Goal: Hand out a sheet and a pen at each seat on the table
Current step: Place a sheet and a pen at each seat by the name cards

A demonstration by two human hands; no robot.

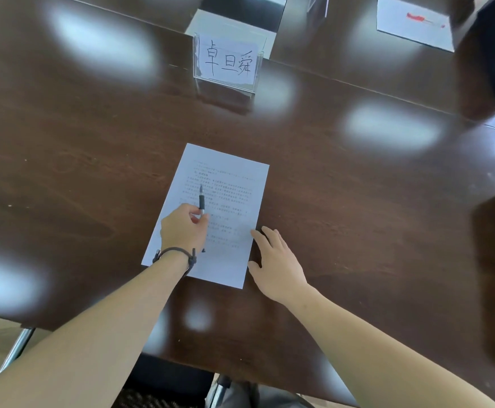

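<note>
Printed sheet lies flat on the dark wood table, centre frame, slightly tilted, its print too small to read. Left hand is over the sheet's lower left, fingers curled and pinching a pen; the pen points toward 12 o'clock, and its rear end is hidden inside the grip, so whether it touches the paper is hard to tell. A dark cord bracelet circles the left wrist. Right hand lies at the sheet's 4 o'clock edge, fingers straight and slightly spread, fingertips touching the paper's right border. At 12 o'clock from the sheet stands a clear name card holder with handwritten characters. At 1 o'clock, far off, a second sheet with a blurred red pen is cut by the top edge. Pale glare patches blot the tabletop.
</note>
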